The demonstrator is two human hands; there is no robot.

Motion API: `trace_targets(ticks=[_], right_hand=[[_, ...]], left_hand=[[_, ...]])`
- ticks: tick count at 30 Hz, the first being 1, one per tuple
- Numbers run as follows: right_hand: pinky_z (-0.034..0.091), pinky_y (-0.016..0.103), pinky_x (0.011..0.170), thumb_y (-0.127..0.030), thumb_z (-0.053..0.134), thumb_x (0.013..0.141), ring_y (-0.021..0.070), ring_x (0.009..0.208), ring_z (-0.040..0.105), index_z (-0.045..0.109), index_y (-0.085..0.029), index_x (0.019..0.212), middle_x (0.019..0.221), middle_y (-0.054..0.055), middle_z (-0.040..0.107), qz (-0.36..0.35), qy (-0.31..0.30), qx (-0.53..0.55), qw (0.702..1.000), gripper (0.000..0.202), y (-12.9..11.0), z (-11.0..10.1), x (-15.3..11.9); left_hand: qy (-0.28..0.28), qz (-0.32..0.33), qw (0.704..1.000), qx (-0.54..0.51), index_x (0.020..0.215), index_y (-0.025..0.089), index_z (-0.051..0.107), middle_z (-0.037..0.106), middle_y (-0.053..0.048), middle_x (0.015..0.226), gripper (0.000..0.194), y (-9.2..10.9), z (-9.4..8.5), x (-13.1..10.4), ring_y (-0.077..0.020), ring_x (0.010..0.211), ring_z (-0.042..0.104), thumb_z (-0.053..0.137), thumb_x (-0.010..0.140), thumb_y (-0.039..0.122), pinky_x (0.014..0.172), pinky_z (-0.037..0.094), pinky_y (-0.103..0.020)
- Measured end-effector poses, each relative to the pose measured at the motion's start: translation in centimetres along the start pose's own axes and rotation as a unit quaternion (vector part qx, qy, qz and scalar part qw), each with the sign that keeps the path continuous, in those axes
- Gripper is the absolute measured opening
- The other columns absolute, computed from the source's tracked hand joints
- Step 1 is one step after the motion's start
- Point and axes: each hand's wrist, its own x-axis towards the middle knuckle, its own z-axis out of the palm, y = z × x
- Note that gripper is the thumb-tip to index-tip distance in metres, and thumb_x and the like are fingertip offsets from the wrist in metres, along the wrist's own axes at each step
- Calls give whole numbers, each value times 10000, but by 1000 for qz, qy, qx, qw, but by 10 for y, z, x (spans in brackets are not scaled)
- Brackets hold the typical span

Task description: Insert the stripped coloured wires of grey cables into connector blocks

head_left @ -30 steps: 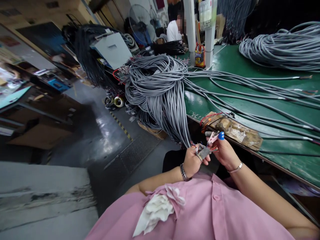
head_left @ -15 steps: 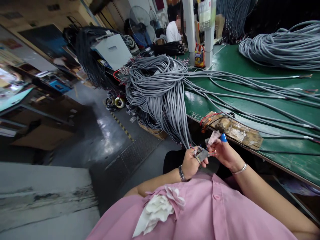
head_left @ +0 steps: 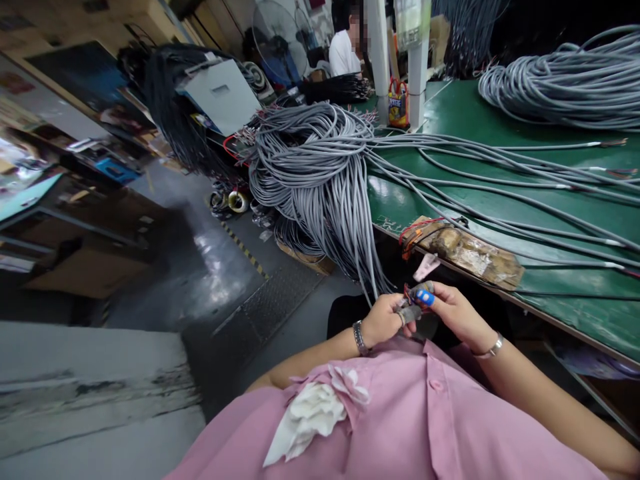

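My left hand (head_left: 386,321), with grey tape round a finger, is closed on the end of a grey cable whose thin coloured wires show between the hands. My right hand (head_left: 450,308), with blue tape on the thumb, pinches at those same wires. The grey cable (head_left: 367,267) runs down to my left hand from a large draped bundle (head_left: 310,153). Just above my hands a pale pink clip-like piece (head_left: 427,266) is at the table edge. Behind it lies a wooden block (head_left: 470,253) with clear tape and red and black wires.
The green table (head_left: 590,320) carries long grey cables and a big grey coil (head_left: 565,87) at the back right. A white post (head_left: 417,87) stands beside a colourful bag (head_left: 399,107). Farther back are a person in white (head_left: 344,53) and a fan (head_left: 280,43).
My right hand has moved down and left, closing in on my left hand at the wires. The pink piece, earlier at my right fingers, now sits apart at the table edge.
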Motion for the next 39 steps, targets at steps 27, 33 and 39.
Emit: trace_targets(ticks=[27, 33, 39], right_hand=[[351, 244, 493, -381, 730, 737, 105, 497, 464, 592, -184, 716, 569, -9, 586, 6, 88, 90, 992, 241, 0, 33, 8], [390, 258, 519, -366, 739, 730, 115, 508, 491, 573, -194, 695, 569, -17, 583, 0, 100, 80, 992, 241, -2, 35, 6], [405, 272, 553, -374, 728, 743, 131, 563, 497, 582, -191, 693, 596, -4, 572, -18, 98, 44, 994, 240, 1, 32, 5]], left_hand=[[125, 71, 977, -159, 663, 121, 582, 628, -42, 553, 366, -18, 6, 1, -115, 439, 580, 611, 796, 460, 380, 306, -200], [139, 67, 972, -180, 658, 130, 553, 621, -25, 551, 359, -17, 4, 2, -105, 429, 568, 631, 783, 458, 380, 292, -196], [150, 70, 969, -184, 661, 140, 525, 598, 0, 530, 360, -16, 3, 4, -85, 391, 531, 635, 777, 462, 368, 268, -190]])
